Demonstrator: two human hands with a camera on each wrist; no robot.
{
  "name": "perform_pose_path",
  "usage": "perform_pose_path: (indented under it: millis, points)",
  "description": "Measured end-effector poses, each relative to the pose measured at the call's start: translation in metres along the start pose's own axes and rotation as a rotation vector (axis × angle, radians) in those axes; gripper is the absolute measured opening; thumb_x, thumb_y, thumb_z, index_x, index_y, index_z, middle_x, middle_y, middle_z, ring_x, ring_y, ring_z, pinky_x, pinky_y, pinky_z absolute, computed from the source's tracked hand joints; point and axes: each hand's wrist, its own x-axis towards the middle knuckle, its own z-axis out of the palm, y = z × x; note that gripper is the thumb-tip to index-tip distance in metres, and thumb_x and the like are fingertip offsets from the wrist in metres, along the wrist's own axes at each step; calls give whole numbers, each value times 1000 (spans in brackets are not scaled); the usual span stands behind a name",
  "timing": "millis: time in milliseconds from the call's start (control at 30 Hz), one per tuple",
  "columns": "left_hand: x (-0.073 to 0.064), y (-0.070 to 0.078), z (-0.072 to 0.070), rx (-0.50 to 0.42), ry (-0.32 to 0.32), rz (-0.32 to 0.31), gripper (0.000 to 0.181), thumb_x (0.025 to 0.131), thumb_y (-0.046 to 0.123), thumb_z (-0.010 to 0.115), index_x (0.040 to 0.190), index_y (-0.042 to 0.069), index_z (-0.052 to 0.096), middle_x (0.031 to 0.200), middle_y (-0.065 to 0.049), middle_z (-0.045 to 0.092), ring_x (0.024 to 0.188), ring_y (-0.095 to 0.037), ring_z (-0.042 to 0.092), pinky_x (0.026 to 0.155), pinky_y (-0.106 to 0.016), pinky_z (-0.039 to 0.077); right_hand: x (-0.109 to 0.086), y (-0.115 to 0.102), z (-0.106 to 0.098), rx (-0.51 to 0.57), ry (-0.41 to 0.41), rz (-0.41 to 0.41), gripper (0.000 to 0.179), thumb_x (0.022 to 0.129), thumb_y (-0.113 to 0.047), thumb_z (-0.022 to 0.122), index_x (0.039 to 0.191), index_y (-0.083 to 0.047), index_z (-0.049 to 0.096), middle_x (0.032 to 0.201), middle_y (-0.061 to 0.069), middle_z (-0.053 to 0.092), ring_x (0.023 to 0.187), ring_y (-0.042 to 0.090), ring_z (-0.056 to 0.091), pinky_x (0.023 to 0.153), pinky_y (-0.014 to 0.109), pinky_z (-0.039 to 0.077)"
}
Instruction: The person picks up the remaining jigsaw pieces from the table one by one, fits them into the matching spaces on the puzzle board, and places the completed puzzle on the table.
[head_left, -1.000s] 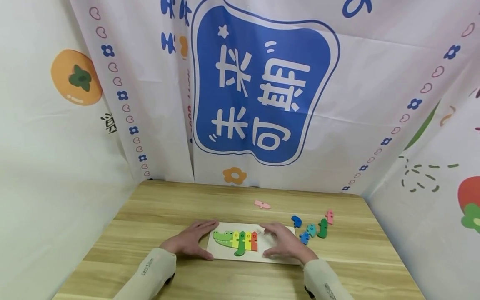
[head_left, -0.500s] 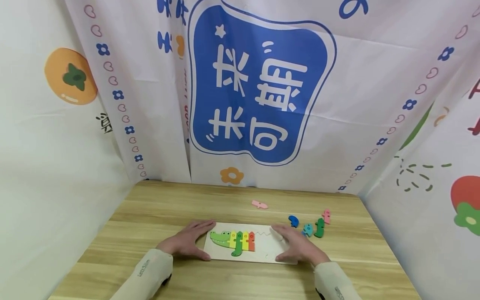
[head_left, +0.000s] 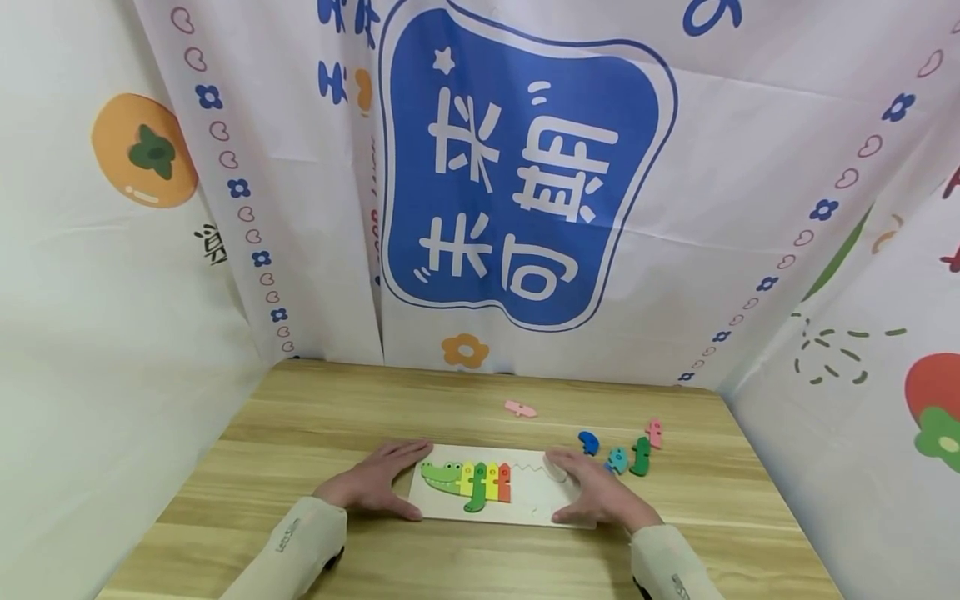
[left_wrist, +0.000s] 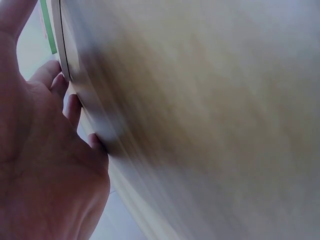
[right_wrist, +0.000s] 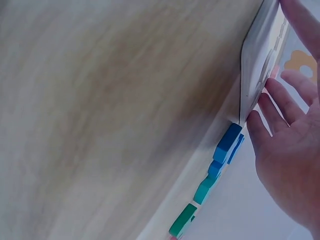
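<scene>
A white puzzle board (head_left: 517, 512) lies on the table, with a crocodile puzzle on its left part. The green head piece (head_left: 442, 475), yellow, green and red numbered pieces sit joined in a row. The board's right part shows a bare outlined recess. At the left end, my left hand (head_left: 377, 482) has its thumb and fingers spread to the near and far corners, touching them. My right hand (head_left: 600, 493) is spread likewise over the right end. In both wrist views the left hand's fingers (left_wrist: 75, 110) and the right hand's fingers (right_wrist: 275, 112) lie fairly straight along the board's edge.
Loose pieces lie right of the board: dark blue (head_left: 588, 442), light blue (head_left: 617, 460), green (head_left: 641, 457) and pink (head_left: 655, 433). Another pink piece (head_left: 521, 408) lies behind the board. A printed cloth (head_left: 337, 250) hangs along the table's (head_left: 375, 383) back edge.
My right hand has slid right along the board to its right end, baring more of the recess and covering a blue piece. My left hand stays at the left end.
</scene>
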Motion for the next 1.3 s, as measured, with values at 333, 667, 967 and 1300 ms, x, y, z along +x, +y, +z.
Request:
perform_pose_path:
  millis: [333, 667, 967, 1300]
  points:
    - [0, 0, 0, 1, -4, 11, 111, 76, 65, 83, 165, 26, 29, 172, 1, 25, 157, -39, 20, 119, -70, 26, 0, -1, -2, 28, 8, 28, 101, 74, -36, 95, 159, -18, 43, 161, 14, 45, 147, 45, 41, 113, 70, 36]
    - [-1, 1, 0, 5, -8, 17, 112, 77, 65, 83, 165, 23, 28, 173, -2, 24, 157, -41, 20, 119, -70, 26, -8, 3, -15, 65, 88, 64, 100, 78, -28, 93, 162, -24, 38, 163, 14, 41, 149, 43, 38, 116, 67, 35]
    - [-1, 2, -1, 11, -8, 5, 112, 76, 66, 82, 165, 25, 29, 173, -1, 23, 157, -40, 19, 120, -70, 25, -16, 25, -39, 28, 177, 103, 98, 85, -28, 88, 165, -21, 30, 163, 19, 39, 147, 48, 37, 111, 70, 38]
    - [1, 0, -1, 16, -7, 14, 111, 77, 67, 82, 165, 26, 29, 172, 1, 24, 158, -39, 19, 120, -69, 26, -26, 57, -54, 19, 254, 110, 102, 85, -28, 88, 165, -14, 27, 160, 24, 41, 146, 52, 36, 112, 73, 34]
